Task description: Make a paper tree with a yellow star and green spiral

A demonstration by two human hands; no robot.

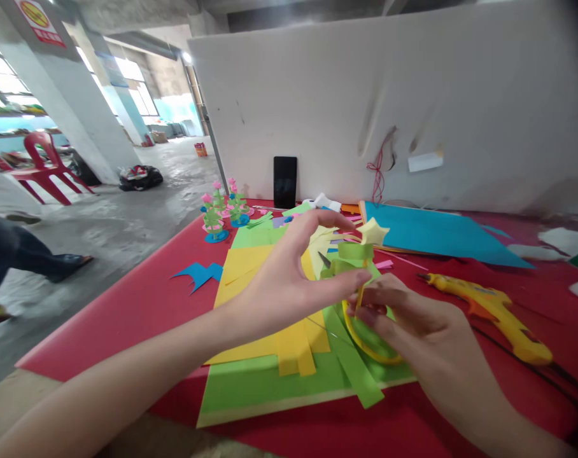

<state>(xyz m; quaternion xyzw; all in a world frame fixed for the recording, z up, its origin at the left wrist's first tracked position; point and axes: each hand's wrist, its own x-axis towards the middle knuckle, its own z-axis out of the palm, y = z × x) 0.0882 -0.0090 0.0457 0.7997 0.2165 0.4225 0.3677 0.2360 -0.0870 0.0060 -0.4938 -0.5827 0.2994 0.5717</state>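
A red surface (126, 312) spreads under both hands, backed by a white board (413, 108) well beyond them. Beneath the hands lie green paper sheets (270, 381) and yellow paper sheets (251, 267), overlapped as a working mat. To the right of the right hand rests a yellow glue gun (494, 312), within easy reach. Beyond the left hand stand small finished paper trees (219, 213), set aside out of the way. The left hand (289, 280) pinches a green paper tree (353, 257) with a yellow star (372, 231) on top, steadying it upright. The right hand (408, 318) closes its fingers on the tree's stem just above a yellow ring base (365, 340).
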